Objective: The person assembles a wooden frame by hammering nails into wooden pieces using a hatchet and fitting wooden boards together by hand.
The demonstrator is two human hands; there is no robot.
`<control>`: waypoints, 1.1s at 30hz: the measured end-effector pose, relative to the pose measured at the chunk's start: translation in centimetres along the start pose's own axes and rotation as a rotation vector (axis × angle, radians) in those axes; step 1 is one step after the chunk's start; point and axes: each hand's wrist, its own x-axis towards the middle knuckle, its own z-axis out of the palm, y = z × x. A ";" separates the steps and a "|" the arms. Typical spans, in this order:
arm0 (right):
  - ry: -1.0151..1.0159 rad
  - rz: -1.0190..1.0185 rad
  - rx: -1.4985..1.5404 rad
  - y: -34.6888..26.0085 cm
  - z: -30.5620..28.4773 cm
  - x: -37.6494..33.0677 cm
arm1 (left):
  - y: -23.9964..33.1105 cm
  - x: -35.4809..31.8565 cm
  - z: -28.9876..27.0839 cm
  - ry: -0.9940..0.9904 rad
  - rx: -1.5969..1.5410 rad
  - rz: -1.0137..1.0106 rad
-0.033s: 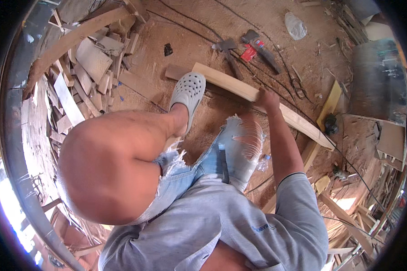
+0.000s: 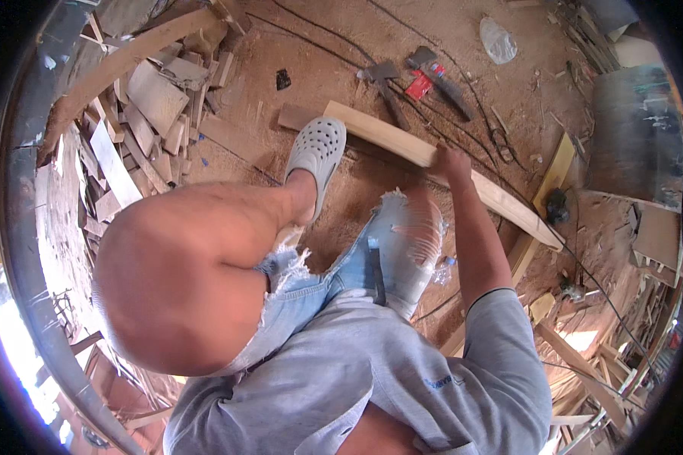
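right hand [image 2: 451,164] curled round pale beam [image 2: 387,138] | grip's underside hidden | left hand unseen, grip can't tell

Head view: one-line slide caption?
The right hand holds a long pale timber near a grey clog, with hand tools lying on the sawdust-strewn floor.

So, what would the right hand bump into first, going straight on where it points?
Beyond the pale wooden beam it holds, the right hand would probably meet the dark cable on the dusty floor first. The hand's height is hard to judge from one view, so it might pass above.
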 end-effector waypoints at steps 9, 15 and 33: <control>-0.140 0.038 -0.039 -0.4 -0.7 2.0 | -0.4 -1.3 0.3 0.048 -0.017 0.054; -0.111 -0.034 -0.064 -0.1 -1.0 1.5 | -0.1 -2.2 0.9 0.081 -0.010 0.090; 0.004 -0.017 -0.097 2.3 2.1 2.3 | -1.5 3.4 -0.7 -0.185 -0.022 -0.093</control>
